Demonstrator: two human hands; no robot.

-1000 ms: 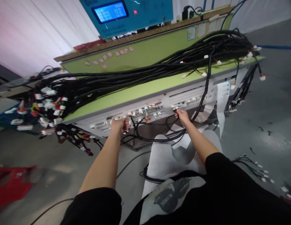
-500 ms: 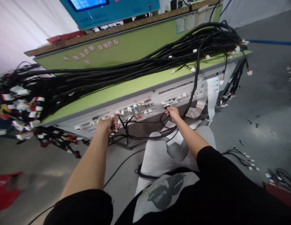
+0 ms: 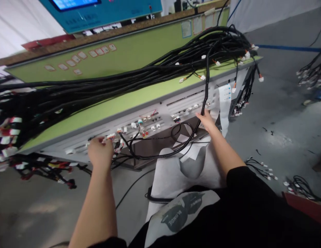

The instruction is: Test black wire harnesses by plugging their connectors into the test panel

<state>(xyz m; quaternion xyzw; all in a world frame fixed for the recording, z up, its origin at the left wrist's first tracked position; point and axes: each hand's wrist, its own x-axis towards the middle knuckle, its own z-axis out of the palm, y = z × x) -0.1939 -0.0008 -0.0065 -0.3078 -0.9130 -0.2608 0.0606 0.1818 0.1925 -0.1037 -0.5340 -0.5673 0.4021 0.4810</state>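
Observation:
Against the left part of a pale slotted panel (image 3: 164,119), my left hand (image 3: 100,151) has its fingers closed by a row of small connectors. Whatever they pinch is hidden. Thin coloured wires (image 3: 119,146) hang just right of that hand. My right hand (image 3: 208,121) is at a thick black cable (image 3: 207,74), fingers apart on either side of it; a firm grip does not show. The cable drops over the panel and loops leftward above my lap. Left of my right hand, a dark connector (image 3: 177,119) with a thin looped lead sits at the panel.
Bundled black cables (image 3: 139,77) lie along the green bench top (image 3: 147,92), with white plugs at both ends. A blue device with a screen (image 3: 74,3) stands on the shelf behind. White paper strips (image 3: 224,106) hang at right. Loose leads (image 3: 261,168) lie on the floor.
My right hand has left the dark connector and moved right to the thick cable. My left hand has shifted a little left along the panel. The whole view has moved slightly.

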